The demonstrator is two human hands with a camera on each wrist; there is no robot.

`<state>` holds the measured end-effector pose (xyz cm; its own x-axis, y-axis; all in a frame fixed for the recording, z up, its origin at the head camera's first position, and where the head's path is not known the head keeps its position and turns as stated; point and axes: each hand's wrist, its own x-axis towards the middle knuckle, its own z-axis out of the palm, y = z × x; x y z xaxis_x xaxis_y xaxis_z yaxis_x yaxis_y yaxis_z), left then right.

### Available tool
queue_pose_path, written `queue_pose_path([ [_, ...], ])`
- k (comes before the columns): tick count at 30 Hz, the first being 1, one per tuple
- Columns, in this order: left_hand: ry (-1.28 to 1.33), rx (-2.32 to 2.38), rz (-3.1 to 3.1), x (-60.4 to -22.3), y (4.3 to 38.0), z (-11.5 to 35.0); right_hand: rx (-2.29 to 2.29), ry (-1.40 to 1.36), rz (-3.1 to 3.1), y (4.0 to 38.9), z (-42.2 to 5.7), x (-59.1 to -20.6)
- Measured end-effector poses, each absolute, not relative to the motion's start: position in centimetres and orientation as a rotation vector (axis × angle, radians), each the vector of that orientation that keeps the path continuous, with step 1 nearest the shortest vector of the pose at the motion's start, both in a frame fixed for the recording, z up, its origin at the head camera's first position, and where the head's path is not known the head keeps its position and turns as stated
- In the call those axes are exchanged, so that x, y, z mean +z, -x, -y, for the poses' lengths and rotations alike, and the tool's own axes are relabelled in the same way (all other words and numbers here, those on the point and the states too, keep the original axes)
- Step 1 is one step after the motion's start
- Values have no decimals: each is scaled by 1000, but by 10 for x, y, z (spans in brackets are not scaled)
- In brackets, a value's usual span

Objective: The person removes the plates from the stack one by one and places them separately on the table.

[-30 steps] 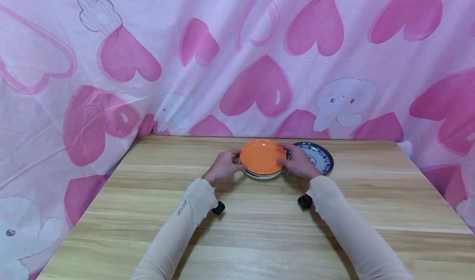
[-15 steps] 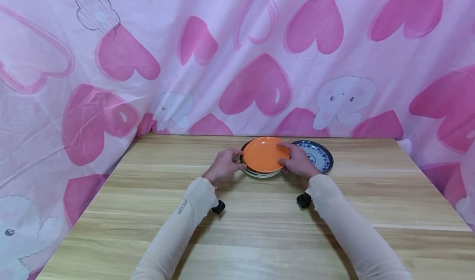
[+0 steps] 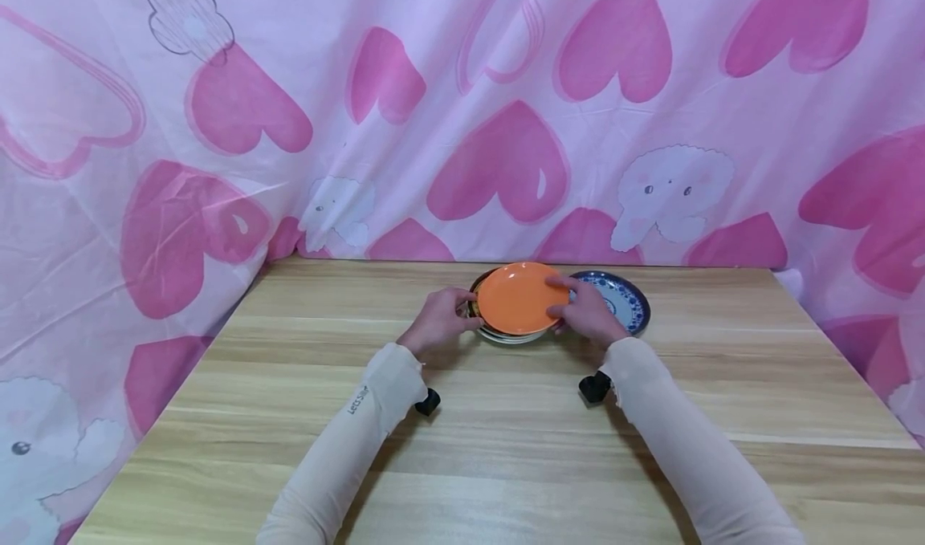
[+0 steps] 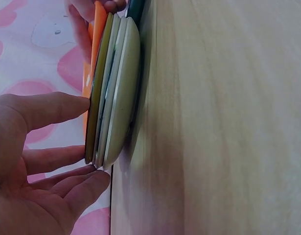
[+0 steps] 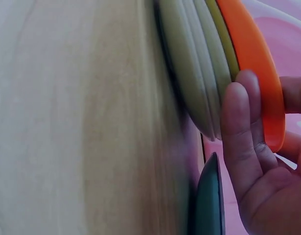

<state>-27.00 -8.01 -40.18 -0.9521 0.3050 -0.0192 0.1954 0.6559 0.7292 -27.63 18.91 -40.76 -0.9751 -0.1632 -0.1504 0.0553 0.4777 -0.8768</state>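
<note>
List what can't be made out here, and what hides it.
Head view: faces of the stacked plates, mostly covered by the orange plate.
Head view: left part of the patterned plate, behind the right hand.
Head view: last letters on the left sleeve, too small.
Left wrist view: part of the right hand, cut off by the top edge.
Right wrist view: part of the table, blurred.

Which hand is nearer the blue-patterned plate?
Right. The right hand, gripping the orange plate, overlaps the blue-patterned plate in the head view; the left hand is farther left, touching the plate stack.
</note>
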Motion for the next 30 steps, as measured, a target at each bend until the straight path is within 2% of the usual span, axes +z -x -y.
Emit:
queue_pose_path([
  [11,-466,1130,-2791,-402,270,79,-1554,43,-2500,274,-194,-401],
  [30,-397,1178,-2727,-403,270,79,-1518,94,-2554,259,-211,-389],
])
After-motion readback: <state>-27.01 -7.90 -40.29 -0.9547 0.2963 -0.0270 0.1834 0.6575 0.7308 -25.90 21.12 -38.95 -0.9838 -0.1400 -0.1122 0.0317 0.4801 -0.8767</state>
